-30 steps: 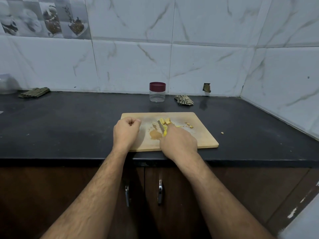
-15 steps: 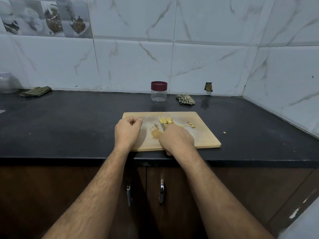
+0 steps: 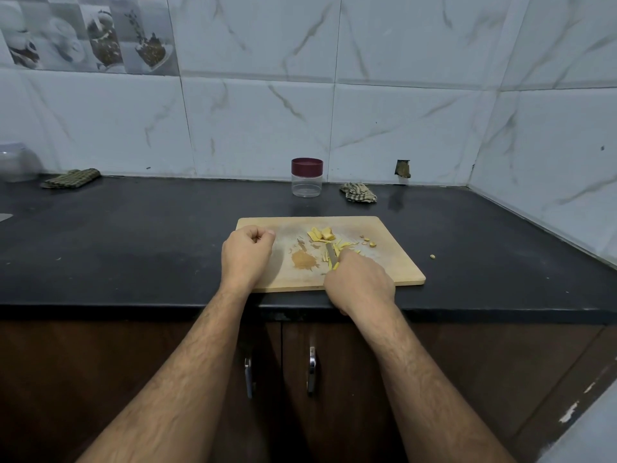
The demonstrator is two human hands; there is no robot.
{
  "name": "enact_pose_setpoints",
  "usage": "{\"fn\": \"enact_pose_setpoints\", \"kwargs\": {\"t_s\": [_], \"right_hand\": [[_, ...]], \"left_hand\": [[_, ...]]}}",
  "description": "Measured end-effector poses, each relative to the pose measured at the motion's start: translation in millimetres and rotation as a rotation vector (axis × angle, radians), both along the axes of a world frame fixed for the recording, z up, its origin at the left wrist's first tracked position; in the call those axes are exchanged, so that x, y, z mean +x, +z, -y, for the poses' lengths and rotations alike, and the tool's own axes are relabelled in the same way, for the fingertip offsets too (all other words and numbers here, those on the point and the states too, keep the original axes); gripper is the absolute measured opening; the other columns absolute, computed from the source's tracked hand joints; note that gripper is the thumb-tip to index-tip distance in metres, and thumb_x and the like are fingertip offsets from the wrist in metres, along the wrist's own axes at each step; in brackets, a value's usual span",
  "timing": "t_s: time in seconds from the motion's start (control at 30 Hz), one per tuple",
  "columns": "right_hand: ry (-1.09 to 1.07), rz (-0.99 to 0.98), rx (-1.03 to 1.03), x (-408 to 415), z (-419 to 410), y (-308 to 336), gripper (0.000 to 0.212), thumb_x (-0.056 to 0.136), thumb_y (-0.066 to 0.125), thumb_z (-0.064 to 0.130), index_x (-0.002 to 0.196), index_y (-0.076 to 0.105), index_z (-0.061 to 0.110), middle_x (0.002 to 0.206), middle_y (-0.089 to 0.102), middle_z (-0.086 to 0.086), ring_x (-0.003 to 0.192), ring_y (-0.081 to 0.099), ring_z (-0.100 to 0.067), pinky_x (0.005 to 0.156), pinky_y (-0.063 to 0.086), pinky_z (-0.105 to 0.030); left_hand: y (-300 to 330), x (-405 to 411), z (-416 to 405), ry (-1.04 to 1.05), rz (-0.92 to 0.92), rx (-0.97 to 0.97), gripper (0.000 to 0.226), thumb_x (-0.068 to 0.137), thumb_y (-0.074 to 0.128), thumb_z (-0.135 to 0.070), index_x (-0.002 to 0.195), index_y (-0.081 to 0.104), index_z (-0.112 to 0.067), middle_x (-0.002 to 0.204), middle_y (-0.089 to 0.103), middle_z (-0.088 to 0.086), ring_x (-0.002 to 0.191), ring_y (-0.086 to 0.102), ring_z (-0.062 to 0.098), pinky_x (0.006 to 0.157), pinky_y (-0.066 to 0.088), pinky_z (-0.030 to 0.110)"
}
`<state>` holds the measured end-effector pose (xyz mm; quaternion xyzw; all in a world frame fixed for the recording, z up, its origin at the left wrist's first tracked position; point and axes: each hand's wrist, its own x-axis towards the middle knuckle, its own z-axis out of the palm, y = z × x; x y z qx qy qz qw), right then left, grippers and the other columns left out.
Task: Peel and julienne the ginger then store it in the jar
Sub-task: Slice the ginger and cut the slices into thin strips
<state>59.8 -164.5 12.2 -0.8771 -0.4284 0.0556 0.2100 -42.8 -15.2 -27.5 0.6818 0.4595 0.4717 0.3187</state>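
Knife (image 3: 330, 255) is gripped in right hand (image 3: 359, 284), blade among ginger strips (image 3: 344, 245) mid-board (image 3: 394, 262). Left hand (image 3: 247, 255) is fisted, empty, on board's left. Jar (image 3: 306, 178) stands far, lidded. Risk: unsteadied slices (image 3: 320, 233) may skid under blade, scattering strips off board.

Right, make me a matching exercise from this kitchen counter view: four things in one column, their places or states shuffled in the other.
Things:
1. jar
2. knife
3. left hand
4. folded cloth

Places or states:
A. fist resting on the cutting board
B. far left, by the wall
C. gripped by the right hand
D. lid on, behind the board

Pairs: 1-D, 2-C, 3-A, 4-B
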Motion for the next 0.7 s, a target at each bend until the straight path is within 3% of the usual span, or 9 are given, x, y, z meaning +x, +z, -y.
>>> {"fn": "enact_pose_setpoints", "kwargs": {"t_s": [0.13, 0.37, 0.57, 0.7], "right_hand": [[0.025, 0.021, 0.056, 1.6, 1.3, -4.0, 0.032, 0.093, 0.044, 0.02, 0.124, 0.054, 0.019, 0.111, 0.063, -0.002, 0.087, 0.046, -0.021, 0.07, 0.036, -0.032], [0.027, 0.034, 0.048, 4.7, 0.1, -3.4, 0.03, 0.093, 0.045, 0.021, 0.121, 0.055, 0.019, 0.109, 0.063, -0.002, 0.086, 0.046, -0.021, 0.069, 0.036, -0.032], [0.031, 0.008, 0.04, 4.3, -15.2, 3.5, 0.034, 0.092, 0.046, 0.018, 0.125, 0.055, 0.018, 0.114, 0.064, -0.003, 0.102, 0.058, -0.025, 0.072, 0.037, -0.032], [0.005, -0.002, 0.022, 9.6, -10.2, 3.2, 0.029, 0.092, 0.047, 0.018, 0.118, 0.059, 0.017, 0.115, 0.063, -0.003, 0.093, 0.052, -0.024, 0.072, 0.036, -0.031]], "left_hand": [[1.0, 0.6, 0.6, 0.0, -0.016, 0.001, 0.035, 0.09, 0.059, -0.027, 0.058, 0.06, -0.014, 0.058, 0.058, -0.01, 0.065, 0.053, 0.01, 0.065, 0.042, 0.029], [1.5, 1.4, 3.0, 0.009, -0.033, 0.002, 0.034, 0.091, 0.059, -0.028, 0.065, 0.062, -0.005, 0.06, 0.059, -0.007, 0.063, 0.052, 0.011, 0.062, 0.041, 0.029], [1.0, 0.6, 2.6, 0.003, -0.043, -0.003, 0.034, 0.09, 0.059, -0.027, 0.065, 0.063, -0.005, 0.063, 0.061, -0.001, 0.064, 0.053, 0.013, 0.064, 0.044, 0.031], [1.1, 0.3, 2.4, -0.001, -0.043, -0.007, 0.033, 0.089, 0.058, -0.026, 0.065, 0.062, -0.004, 0.061, 0.06, -0.003, 0.062, 0.052, 0.012, 0.061, 0.042, 0.03]]}}
